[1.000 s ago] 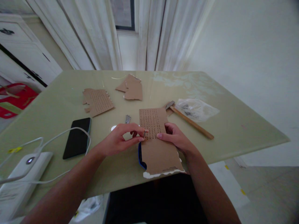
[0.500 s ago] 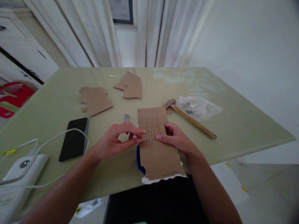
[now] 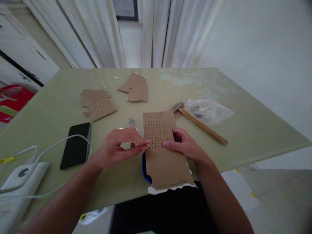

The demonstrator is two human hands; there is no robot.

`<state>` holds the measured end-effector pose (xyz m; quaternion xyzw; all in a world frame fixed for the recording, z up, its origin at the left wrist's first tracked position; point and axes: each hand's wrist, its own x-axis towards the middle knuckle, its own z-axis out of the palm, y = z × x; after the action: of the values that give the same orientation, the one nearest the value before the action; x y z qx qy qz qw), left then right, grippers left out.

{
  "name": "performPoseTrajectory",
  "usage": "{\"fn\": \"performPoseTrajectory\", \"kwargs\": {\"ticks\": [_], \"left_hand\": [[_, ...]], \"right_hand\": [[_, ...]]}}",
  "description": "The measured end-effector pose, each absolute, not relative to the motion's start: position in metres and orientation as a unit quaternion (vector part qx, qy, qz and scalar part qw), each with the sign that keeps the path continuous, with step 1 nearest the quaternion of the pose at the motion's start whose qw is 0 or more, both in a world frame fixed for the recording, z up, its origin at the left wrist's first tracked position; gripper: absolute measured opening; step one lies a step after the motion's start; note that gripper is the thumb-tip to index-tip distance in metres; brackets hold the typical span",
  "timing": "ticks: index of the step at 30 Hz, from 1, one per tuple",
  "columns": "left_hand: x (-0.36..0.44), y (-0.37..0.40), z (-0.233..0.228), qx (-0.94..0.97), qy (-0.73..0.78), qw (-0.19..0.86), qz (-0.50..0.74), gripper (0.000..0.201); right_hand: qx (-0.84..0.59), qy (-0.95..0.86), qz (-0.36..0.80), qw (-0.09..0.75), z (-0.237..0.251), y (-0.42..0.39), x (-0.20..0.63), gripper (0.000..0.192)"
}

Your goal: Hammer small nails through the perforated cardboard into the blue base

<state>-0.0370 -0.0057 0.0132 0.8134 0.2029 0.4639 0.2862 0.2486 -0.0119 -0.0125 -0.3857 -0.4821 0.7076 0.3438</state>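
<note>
A piece of brown cardboard with rows of punched holes and a torn white lower edge lies at the table's front. My right hand grips its right side, thumb on top and fingers curled beneath. At the left edge, beside the lowest rows of holes, my left hand is closed in a pinch; whatever lies between its fingertips is too small to make out. Under the cardboard's left side a blue object sticks out, mostly hidden. Several nails lie just beyond my left hand.
A hammer and a clear plastic bag lie to the right. Further back are a holed cardboard piece and torn cardboard scraps. On the left are a phone, a white cable and a power strip.
The left fingertips have shifted slightly left, toward the cardboard's edge, still pinched. My right hand keeps its grip. The whole view has tilted a little.
</note>
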Motion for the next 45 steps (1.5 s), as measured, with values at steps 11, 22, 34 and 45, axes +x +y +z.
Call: {"fn": "performPoseTrajectory", "kwargs": {"ticks": [11, 22, 34, 45], "left_hand": [[-0.0367, -0.0080, 0.0172, 0.842, 0.172, 0.256, 0.442, 0.023], [-0.0346, -0.0098, 0.0137, 0.835, 0.174, 0.251, 0.458, 0.026], [-0.0350, -0.0129, 0.0180, 0.835, 0.167, 0.264, 0.454, 0.025], [-0.0371, -0.0129, 0.0191, 0.842, 0.166, 0.273, 0.435, 0.025]], "right_hand": [[-0.396, -0.492, 0.698, 0.338, -0.0132, -0.0124, 0.2493, 0.041], [-0.381, -0.468, 0.723, 0.337, -0.0137, -0.0130, 0.2508, 0.042], [-0.364, -0.467, 0.738, 0.324, -0.0139, -0.0149, 0.2520, 0.041], [-0.374, -0.474, 0.737, 0.305, -0.0126, -0.0139, 0.2518, 0.042]]}}
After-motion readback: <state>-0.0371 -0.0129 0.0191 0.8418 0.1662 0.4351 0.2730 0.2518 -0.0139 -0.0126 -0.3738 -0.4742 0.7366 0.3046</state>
